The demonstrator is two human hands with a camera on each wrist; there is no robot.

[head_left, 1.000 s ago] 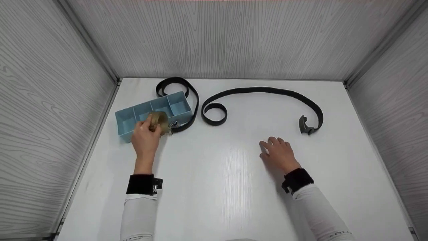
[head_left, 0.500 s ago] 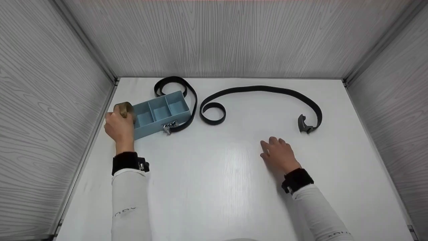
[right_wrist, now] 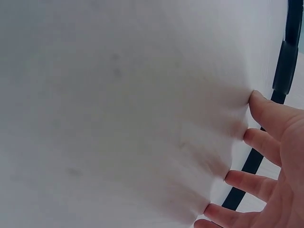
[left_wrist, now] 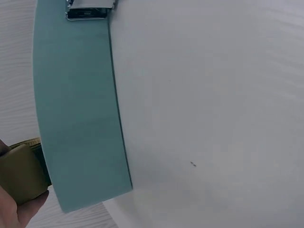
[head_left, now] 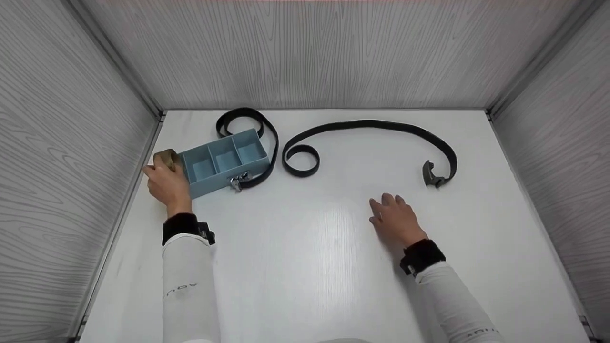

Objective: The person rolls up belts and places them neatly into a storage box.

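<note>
With thumb and fingers, my left hand [head_left: 167, 186] grips a brown roll of tape [head_left: 166, 156] at the left end compartment of a light blue divided box [head_left: 214, 183]. From the left wrist camera, the tape roll [left_wrist: 21, 173] shows just past the box's side wall [left_wrist: 80, 95], thumb below it. The bottom of that compartment is hidden behind the hand. My right hand [head_left: 398, 221] rests on the white table [head_left: 295, 257], fingers spread, holding nothing. Its fingertips [right_wrist: 254, 97] touch the tabletop in the right wrist view.
A black belt [head_left: 275, 143] curls behind and beside the box, its silver buckle [head_left: 240, 181] at the front wall. Another black belt [head_left: 367, 124] arcs across the back, coiled at its left end, with a dark grey buckle [head_left: 431, 175] at right. Grey wood-grain panels [head_left: 314, 57] enclose the table.
My left hand has carried the tape roll leftward from in front of the box to its left end compartment, then slightly lower. The right hand has stayed in place.
</note>
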